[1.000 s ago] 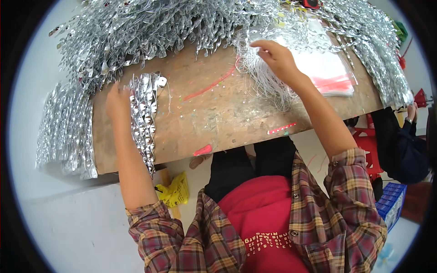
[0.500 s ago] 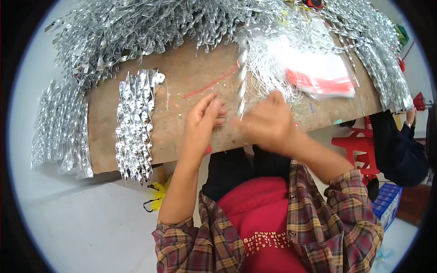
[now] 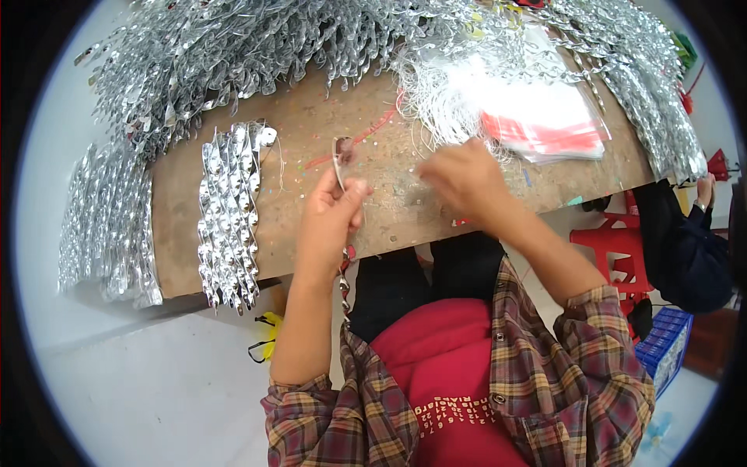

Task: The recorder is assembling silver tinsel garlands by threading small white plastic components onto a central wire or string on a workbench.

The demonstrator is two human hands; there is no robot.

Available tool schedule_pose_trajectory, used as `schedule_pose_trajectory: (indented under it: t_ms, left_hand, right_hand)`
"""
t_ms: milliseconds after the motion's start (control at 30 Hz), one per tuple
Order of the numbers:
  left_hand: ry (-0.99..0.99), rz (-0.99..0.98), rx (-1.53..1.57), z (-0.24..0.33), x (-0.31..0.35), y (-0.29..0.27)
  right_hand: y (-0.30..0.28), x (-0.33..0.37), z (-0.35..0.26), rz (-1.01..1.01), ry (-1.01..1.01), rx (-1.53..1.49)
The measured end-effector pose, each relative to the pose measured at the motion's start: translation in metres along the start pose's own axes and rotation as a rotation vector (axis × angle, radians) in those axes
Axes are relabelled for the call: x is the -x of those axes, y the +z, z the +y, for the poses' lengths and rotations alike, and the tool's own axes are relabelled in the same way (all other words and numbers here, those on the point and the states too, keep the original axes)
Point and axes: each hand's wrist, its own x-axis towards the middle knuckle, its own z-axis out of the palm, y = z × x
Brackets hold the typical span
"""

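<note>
My left hand (image 3: 331,218) pinches the top of a twisted silver foil spiral (image 3: 341,159) over the brown wooden table (image 3: 311,124); the spiral's tail hangs down past my wrist below the table edge. My right hand (image 3: 464,180) is just to its right, fingers closed; it is blurred, and I cannot tell whether it holds a thread. A tangle of thin white threads (image 3: 436,101) lies right behind it. A neat bundle of finished silver spirals (image 3: 228,214) lies on the table left of my left hand.
Large heaps of silver spirals (image 3: 233,39) cover the table's back and both sides (image 3: 105,226). Clear bags with red cards (image 3: 552,128) lie at the right. A red plastic stool (image 3: 615,241), a blue crate (image 3: 661,346) and another person's dark sleeve (image 3: 685,241) are at the right.
My left hand left the bundle of spirals and came to the middle; my right hand drew back from the thread pile. Both now meet at one spiral near the table's front edge.
</note>
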Motion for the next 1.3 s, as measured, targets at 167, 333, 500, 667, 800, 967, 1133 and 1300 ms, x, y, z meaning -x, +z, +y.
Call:
schedule_pose_trajectory:
  t_ms: [167, 333, 500, 667, 800, 967, 1133, 1300]
  left_hand:
    - [-0.044, -0.013, 0.041, -0.005, 0.024, 0.012]
    - [-0.075, -0.048, 0.177, -0.01, 0.035, 0.02]
    - [-0.116, -0.042, 0.244, -0.017, 0.032, 0.023]
    - [-0.123, -0.112, 0.3, -0.014, 0.033, 0.031]
    - [-0.161, -0.155, 0.31, -0.015, 0.03, 0.042]
    - [-0.171, -0.143, 0.35, -0.019, 0.033, 0.041]
    - [-0.15, -0.13, 0.352, -0.017, 0.034, 0.037]
    - [-0.101, -0.103, 0.191, -0.011, 0.038, 0.038]
  right_hand:
    - [0.012, -0.005, 0.024, -0.093, -0.069, 0.336]
    - [0.025, -0.007, 0.019, -0.032, -0.099, 0.483]
    - [0.017, -0.007, 0.015, -0.138, 0.252, 0.045]
    - [-0.021, -0.003, -0.027, -0.207, 0.926, -1.288]
    - [-0.012, 0.008, -0.041, -0.098, 1.01, -1.499]
    - [-0.013, 0.01, -0.039, -0.091, 0.998, -1.474]
    - [-0.022, 0.012, -0.033, -0.123, 1.044, -1.377]
    - [-0.03, 0.007, -0.039, 0.041, 0.491, -0.748]
